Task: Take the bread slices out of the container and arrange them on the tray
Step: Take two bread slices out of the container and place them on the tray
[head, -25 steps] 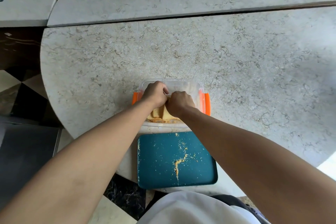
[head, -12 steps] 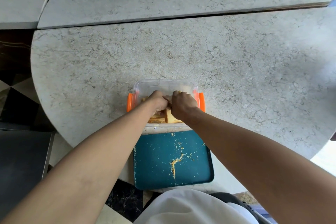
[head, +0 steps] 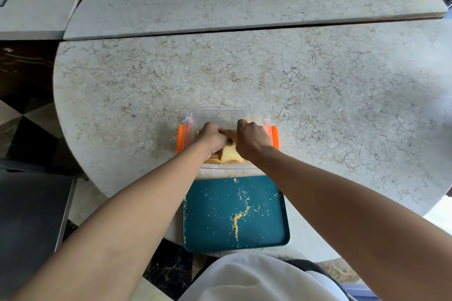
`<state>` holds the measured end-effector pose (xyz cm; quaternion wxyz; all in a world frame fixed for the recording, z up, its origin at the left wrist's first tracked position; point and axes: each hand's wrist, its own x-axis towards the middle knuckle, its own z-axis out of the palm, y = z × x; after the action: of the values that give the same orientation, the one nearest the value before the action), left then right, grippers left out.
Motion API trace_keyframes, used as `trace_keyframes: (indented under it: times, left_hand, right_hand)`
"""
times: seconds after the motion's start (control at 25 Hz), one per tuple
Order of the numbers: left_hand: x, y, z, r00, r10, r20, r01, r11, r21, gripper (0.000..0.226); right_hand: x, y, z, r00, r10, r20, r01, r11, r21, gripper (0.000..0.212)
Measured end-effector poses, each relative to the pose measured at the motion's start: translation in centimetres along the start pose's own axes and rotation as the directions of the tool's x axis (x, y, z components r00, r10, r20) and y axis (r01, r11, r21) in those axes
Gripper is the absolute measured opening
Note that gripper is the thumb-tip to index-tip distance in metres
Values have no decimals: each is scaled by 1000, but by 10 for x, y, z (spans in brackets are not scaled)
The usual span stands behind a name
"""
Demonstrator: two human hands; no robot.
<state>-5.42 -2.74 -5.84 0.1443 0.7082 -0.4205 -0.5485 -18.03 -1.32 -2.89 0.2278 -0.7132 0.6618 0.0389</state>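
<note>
**Bread not yet out, tray bare**

Teal tray (head: pixel 212 217) holds only crumbs; no slices laid yet. All bread slices (head: pixel 230 153) sit in the clear container (head: pixel 227 115) just beyond it. Both arms reach forward: left hand (head: pixel 212 137) and right hand (head: pixel 252 140) curled inside, fingers closed on bread.

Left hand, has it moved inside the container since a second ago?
Yes. The left hand was up against the container's far wall; it now sits nearer the tray side, on the bread slices.
</note>
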Motion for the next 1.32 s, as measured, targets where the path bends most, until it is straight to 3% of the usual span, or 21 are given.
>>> trace_keyframes:
  times: [0.16,0.4,0.6,0.72,0.88,1.0,1.12,1.32]
  left_hand:
    - [-13,-7,-11,998,59,-31,-63,987,-147,15]
    - [-37,-12,-31,965,181,-188,-213,963,-167,14]
    - [-70,-23,-47,940,228,-254,-301,905,-302,27]
    - [-94,-41,-53,955,191,-228,-280,836,-473,21]
    - [-127,-74,-50,977,150,-154,-213,752,-623,20]
    - [-141,-102,-44,985,140,-98,-168,691,-703,25]
    - [-144,-130,-32,996,63,-57,-85,706,-703,25]
    - [-135,-154,-15,997,-74,-31,35,750,-660,16]
  right_hand:
    - [-6,4,-9,998,30,-55,-19,984,175,23]
    - [-33,19,-22,987,24,-161,45,910,413,63]
    - [-59,32,-24,969,107,-221,57,775,629,68]
    - [-81,37,-23,967,160,-200,54,637,769,61]
    - [-114,44,-8,980,186,-66,1,326,945,49]
    - [-131,52,12,988,154,25,-59,218,974,37]
    - [-144,63,35,986,147,83,-113,210,971,33]
    - [-154,71,63,977,167,132,-178,302,936,29]
